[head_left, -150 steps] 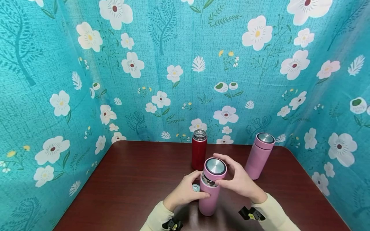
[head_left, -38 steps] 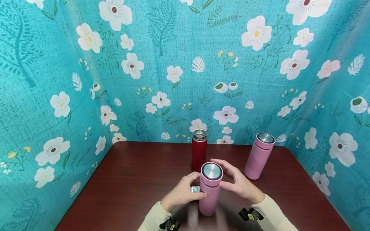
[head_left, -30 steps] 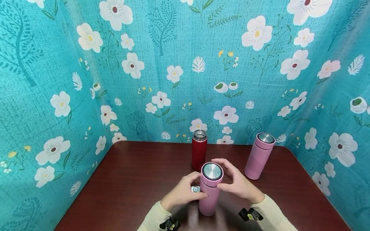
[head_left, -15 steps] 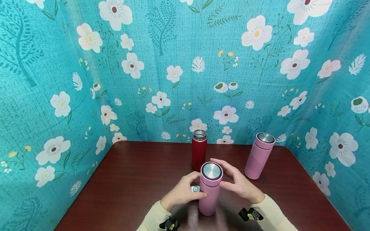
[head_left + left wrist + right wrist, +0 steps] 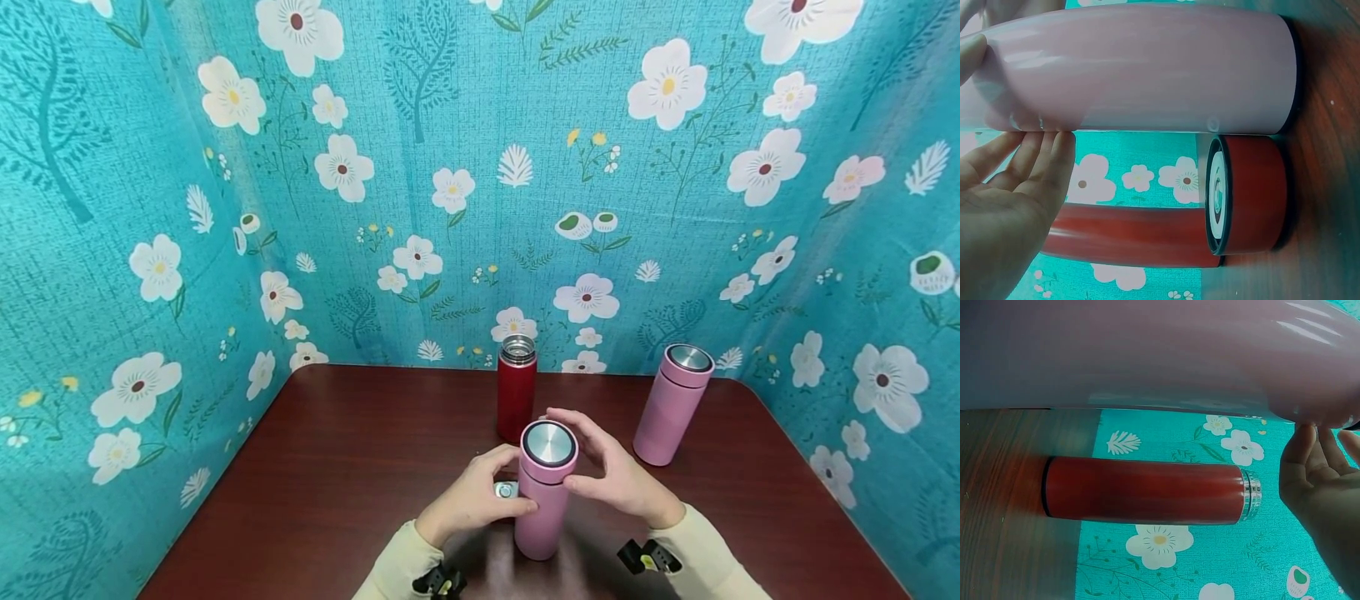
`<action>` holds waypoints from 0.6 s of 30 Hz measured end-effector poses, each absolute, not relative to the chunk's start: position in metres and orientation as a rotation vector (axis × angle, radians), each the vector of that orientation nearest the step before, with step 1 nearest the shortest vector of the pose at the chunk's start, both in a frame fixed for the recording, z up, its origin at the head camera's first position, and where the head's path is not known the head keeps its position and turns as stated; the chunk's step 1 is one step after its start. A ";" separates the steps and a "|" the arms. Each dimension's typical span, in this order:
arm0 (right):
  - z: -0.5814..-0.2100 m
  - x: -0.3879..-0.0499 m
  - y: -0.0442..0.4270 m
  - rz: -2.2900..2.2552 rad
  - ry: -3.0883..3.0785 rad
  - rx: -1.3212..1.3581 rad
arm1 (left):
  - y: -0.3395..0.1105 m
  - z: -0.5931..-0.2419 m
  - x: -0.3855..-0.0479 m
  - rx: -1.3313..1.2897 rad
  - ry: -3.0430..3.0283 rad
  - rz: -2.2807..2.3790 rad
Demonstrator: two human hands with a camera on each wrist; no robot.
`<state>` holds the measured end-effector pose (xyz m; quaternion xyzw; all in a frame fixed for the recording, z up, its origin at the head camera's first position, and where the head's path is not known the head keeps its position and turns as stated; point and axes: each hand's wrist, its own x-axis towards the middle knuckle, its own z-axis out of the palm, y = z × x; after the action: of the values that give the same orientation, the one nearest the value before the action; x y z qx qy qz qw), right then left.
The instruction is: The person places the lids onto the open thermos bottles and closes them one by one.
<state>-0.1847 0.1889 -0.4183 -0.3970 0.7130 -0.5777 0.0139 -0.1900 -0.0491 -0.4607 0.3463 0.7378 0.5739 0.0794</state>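
A pink thermos [image 5: 542, 521] stands upright near the front of the table, its lid [image 5: 550, 457] down on the body with a thin seam between. My left hand [image 5: 471, 497] grips the body from the left. On the lid's right side, my right hand [image 5: 618, 475] holds it between thumb and fingers. Just behind the pink thermos, a red thermos [image 5: 516, 400] stands without a lid, its steel neck bare. A red lid [image 5: 1250, 195] rests on the table beside the pink thermos, pale inner side up; the head view shows only part of it.
A second pink thermos [image 5: 672, 408], lid on, stands at the back right. The dark wooden table [image 5: 352, 450] extends to both sides. A teal floral cloth [image 5: 450, 275] hangs behind the table and along its left and right.
Five seconds ago the pink lid sat raised and tilted over the steel neck; now it is level and lower, the neck covered. Lately my right thumb has shifted slightly back and forth along the lid.
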 end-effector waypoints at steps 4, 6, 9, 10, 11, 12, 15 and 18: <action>-0.418 -0.186 0.189 -1.777 2.191 -1.313 | -0.050 -0.461 -0.190 1.043 2.216 1.718; -0.417 -0.186 0.189 -1.766 2.194 -1.334 | -0.050 -0.461 -0.190 1.050 2.217 1.722; -0.416 -0.187 0.189 -1.757 2.211 -1.330 | -0.050 -0.461 -0.190 1.060 2.215 1.728; -0.417 -0.187 0.189 -1.757 2.215 -1.327 | -0.050 -0.461 -0.191 1.064 2.214 1.730; -0.417 -0.187 0.189 -1.760 2.216 -1.319 | -0.050 -0.456 -0.188 1.057 2.209 1.731; -0.417 -0.187 0.189 -1.766 2.213 -1.311 | -0.050 -0.457 -0.189 1.060 2.207 1.732; -0.418 -0.187 0.188 -1.791 2.205 -1.302 | -0.050 -0.457 -0.189 1.066 2.198 1.739; -0.419 -0.187 0.187 -1.806 2.218 -1.280 | -0.050 -0.462 -0.191 1.078 2.195 1.743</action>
<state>-0.1873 0.1865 -0.4191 -0.4085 0.7079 -0.5763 0.0038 -0.1912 -0.0496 -0.4620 0.3582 0.7291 0.5791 0.0692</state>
